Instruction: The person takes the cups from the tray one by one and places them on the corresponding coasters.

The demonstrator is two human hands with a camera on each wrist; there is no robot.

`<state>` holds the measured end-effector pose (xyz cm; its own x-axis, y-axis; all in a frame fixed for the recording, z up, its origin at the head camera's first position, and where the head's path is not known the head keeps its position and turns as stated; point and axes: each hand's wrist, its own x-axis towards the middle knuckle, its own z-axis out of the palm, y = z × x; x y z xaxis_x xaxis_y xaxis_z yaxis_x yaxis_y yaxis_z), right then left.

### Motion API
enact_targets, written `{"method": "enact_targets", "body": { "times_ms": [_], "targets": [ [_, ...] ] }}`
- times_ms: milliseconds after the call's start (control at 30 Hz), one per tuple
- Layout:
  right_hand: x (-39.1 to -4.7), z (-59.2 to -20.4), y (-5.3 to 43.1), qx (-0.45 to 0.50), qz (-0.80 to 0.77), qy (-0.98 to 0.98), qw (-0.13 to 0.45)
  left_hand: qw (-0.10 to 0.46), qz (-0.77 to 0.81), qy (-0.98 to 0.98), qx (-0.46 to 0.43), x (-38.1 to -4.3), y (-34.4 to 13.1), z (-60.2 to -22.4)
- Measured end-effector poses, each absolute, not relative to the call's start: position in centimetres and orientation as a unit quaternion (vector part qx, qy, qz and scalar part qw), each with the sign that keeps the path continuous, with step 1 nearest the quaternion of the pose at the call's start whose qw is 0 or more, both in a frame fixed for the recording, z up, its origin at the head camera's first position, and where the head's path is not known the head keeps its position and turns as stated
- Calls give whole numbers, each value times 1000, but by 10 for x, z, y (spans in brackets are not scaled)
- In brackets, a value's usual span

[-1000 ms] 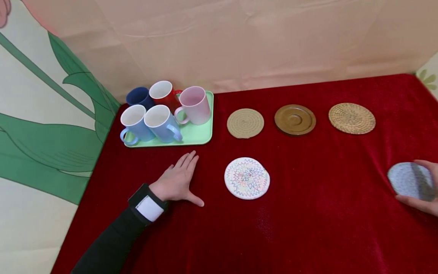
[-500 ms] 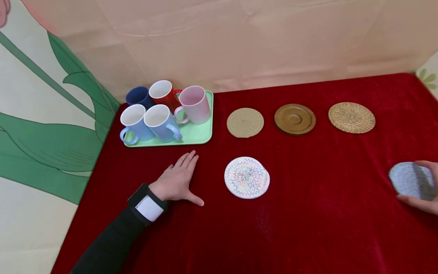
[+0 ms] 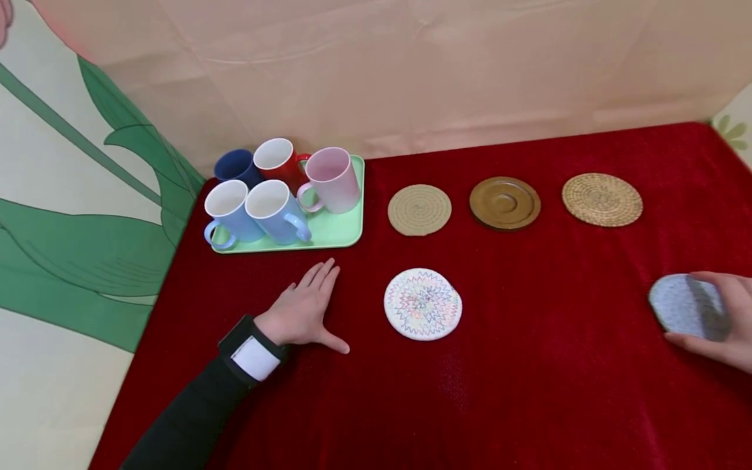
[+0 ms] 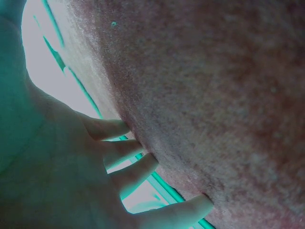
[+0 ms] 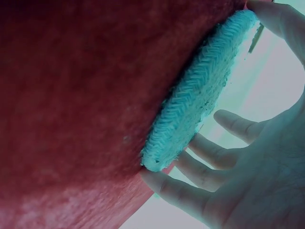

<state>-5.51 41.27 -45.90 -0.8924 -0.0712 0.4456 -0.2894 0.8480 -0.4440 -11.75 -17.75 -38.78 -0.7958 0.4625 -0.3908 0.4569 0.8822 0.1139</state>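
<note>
In the head view my right hand (image 3: 741, 320), at the right edge, holds a round grey coaster (image 3: 684, 305) by its rim, thumb on the near side and fingers on the far side. The right wrist view shows this coaster (image 5: 198, 100) side-on, close over the red cloth, with its thick braided-looking edge. My left hand (image 3: 299, 316) lies on the cloth with fingers spread and thumb out, holding nothing. Nearest to it are a white coaster (image 3: 423, 304) with coloured zigzag stitching and a green tray (image 3: 337, 230) of mugs.
On the tray stand two light blue mugs (image 3: 279, 215), a pink mug (image 3: 335, 183), a red mug (image 3: 288, 171) and a dark blue cup (image 3: 249, 173). A beige coiled coaster (image 3: 420, 210), a brown saucer (image 3: 505, 203) and a woven coaster (image 3: 602, 200) lie in the back row.
My right hand has moved slightly left with the grey coaster, mostly in the last half second. My left hand has stayed in place.
</note>
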Motion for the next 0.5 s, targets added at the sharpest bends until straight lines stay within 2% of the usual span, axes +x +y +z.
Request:
{"method": "enact_targets", "body": {
  "times_ms": [233,500],
  "targets": [
    [-55,-442,398,86,205,-964,145,210,18,948,239,-117,-178,-388],
    [-58,-434,389,113,177,-968,138,207,18,948,240,-117,-178,-388]
  ]
}}
